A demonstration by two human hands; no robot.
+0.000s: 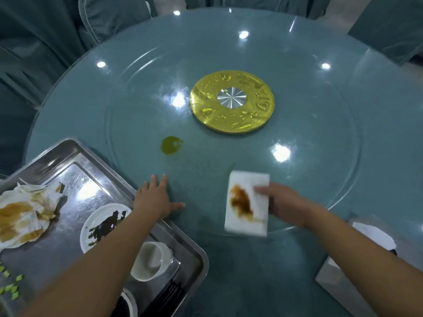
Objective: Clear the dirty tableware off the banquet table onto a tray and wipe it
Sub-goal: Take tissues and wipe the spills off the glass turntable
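My right hand (278, 201) holds a folded white paper towel (248, 205) by its right edge, low over the glass turntable (320, 138). The towel's upper face carries a brown sauce stain. My left hand (155, 197) lies flat with straight fingers on the glass beside the steel tray (68, 152). A round green sauce spot (171, 145) sits on the glass beyond both hands. On the tray lie crumpled stained napkins (25, 216), a small white plate (103, 225) with dark residue and a white cup (151, 259).
A gold disc (232, 101) with a silver hub marks the turntable's centre. A tissue box (366, 259) stands at the near right. Dark utensils (169, 294) and green vegetable bits (11, 287) lie on the tray. Covered chairs (45, 42) ring the round table.
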